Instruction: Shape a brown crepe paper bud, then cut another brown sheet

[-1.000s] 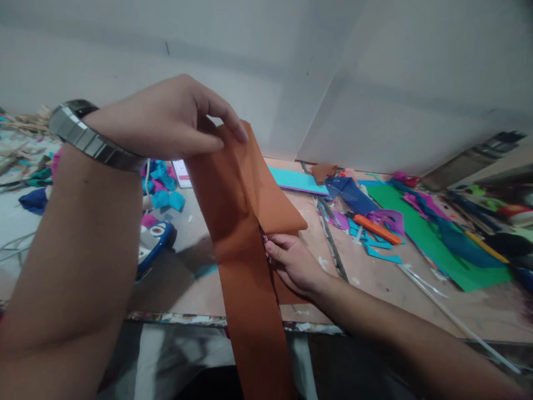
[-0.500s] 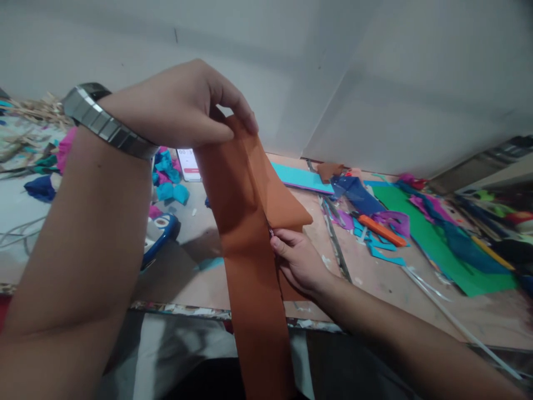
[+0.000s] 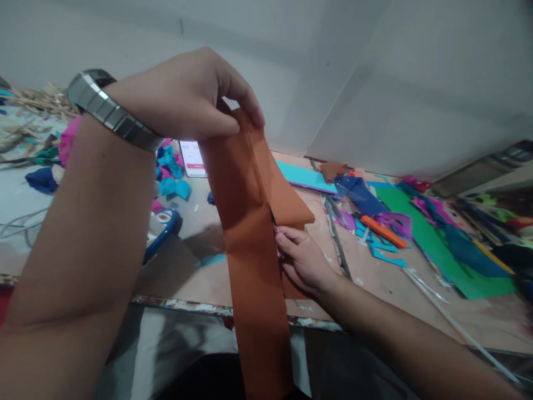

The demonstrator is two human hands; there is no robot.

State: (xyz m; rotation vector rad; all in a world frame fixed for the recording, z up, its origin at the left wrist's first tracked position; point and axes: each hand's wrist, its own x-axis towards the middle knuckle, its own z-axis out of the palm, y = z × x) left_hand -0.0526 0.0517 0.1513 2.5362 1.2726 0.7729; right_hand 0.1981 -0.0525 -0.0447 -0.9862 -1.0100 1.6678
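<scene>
A long strip of orange paper [image 3: 254, 266] hangs upright in front of me, and its lower end reaches past the table edge. At its top, my left hand [image 3: 212, 100] is closed, pinching the paper between thumb and fingers. A folded orange flap [image 3: 285, 191] juts out to the right. My right hand [image 3: 302, 253] is closed at the slit along the paper's right side. Between its thumb and forefinger sits a small, thin, dark blade [image 3: 273, 218], mostly hidden by the fingers. A metal-band watch [image 3: 116, 116] circles my left wrist.
An orange utility knife [image 3: 383, 231] lies among blue and purple scraps on the table [image 3: 387, 300]. Green sheet [image 3: 449, 255] is at right, and turquoise strip [image 3: 306, 176] behind. Phone [image 3: 192, 158], blue-and-white object [image 3: 164, 230] and crumpled scraps stand left. A wall rises behind.
My left hand and the top of the orange paper have risen slightly and shifted right. My right hand stays at the slit. The view has shifted a little.
</scene>
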